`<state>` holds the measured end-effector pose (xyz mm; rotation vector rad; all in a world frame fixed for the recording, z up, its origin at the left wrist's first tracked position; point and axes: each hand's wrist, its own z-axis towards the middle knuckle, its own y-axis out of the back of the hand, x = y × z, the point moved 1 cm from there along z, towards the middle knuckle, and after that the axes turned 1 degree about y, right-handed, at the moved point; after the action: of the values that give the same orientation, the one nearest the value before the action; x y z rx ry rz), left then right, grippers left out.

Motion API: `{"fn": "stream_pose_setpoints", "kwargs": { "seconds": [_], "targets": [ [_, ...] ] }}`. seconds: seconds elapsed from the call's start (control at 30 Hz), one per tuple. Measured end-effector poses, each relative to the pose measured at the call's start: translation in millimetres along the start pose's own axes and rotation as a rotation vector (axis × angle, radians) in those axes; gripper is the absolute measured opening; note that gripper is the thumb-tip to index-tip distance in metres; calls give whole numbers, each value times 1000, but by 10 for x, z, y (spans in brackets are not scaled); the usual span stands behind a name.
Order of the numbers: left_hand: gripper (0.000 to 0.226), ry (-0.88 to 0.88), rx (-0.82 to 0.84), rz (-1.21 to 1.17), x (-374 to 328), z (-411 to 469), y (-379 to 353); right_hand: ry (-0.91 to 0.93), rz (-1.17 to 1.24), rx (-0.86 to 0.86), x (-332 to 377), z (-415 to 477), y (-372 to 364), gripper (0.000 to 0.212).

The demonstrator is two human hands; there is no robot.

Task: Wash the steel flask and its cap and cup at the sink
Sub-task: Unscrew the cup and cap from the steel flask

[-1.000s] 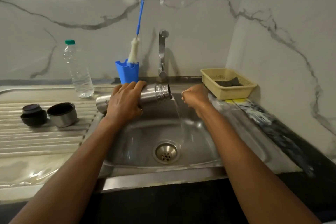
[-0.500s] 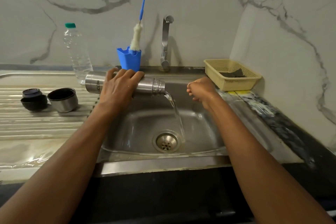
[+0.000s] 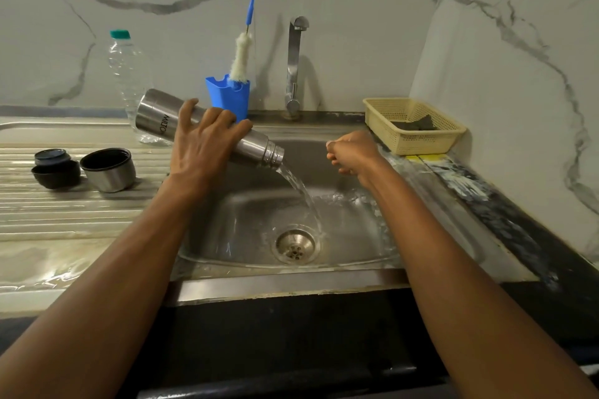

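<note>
**Rinse pour-out: flask emptying into sink**

Far left of frame, on ribbed drainboard (image 3: pixel 64 214): cap (image 3: pixel 52 155) sitting on or just behind black bowl-shaped piece (image 3: pixel 56 175) (cannot tell which), steel cup (image 3: pixel 108 172) just beside, mouth up.

Left of centre: flask (image 3: pixel 155 118) tilted mouth-down over sink (image 3: pixel 246 210), base raised toward upper left. Grasped round mid-body by left hand (image 3: pixel 204 146), fingers wrapped over top. Water stream (image 3: pixel 298 185) arcing from mouth, landing near drain (image 3: pixel 295 246).

Right of centre: right hand (image 3: pixel 353 155) clenched in loose fist above basin, apart from flask, nothing seen in it.

Risks, judged:
- Slip. One-handed hold on smooth, probably wet steel; possible drop into basin.
- Knock. Raised base overlapping plastic bottle (image 3: pixel 128 74) in view, contact not determinable; further tilt likely to topple it.
- Splash. Stream striking basin floor hard; spray onto front rim possible.

Surroundings: blue holder (image 3: pixel 228 97) with bottle brush (image 3: pixel 241 55) directly behind left hand, tap (image 3: pixel 295 65) at centre back, apparently not running. Yellow basket (image 3: pixel 418 142) with dark scrub pad (image 3: pixel 418 124) at right. Nothing between flask mouth and drain.
</note>
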<state>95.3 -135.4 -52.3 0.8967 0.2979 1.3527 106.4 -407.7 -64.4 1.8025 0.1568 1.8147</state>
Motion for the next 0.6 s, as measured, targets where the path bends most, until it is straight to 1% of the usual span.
{"fn": "stream_pose_setpoints", "kwargs": {
  "seconds": [0.1, 0.17, 0.3, 0.6],
  "targets": [
    [51, 4, -42, 18, 8, 12, 2, 23, -22, 8, -7, -7, -8, 12],
    [51, -1, -63, 42, 4, 22, 11, 32, -51, 9, -24, 7, -21, 24],
    [46, -35, -71, 74, -11, 34, 40, 62, -129, 6, -18, 4, -26, 37],
    [51, -148, -77, 125, -108, 68, 69, 81, -238, 39, 34, -80, -45, 38]
  ]
}}
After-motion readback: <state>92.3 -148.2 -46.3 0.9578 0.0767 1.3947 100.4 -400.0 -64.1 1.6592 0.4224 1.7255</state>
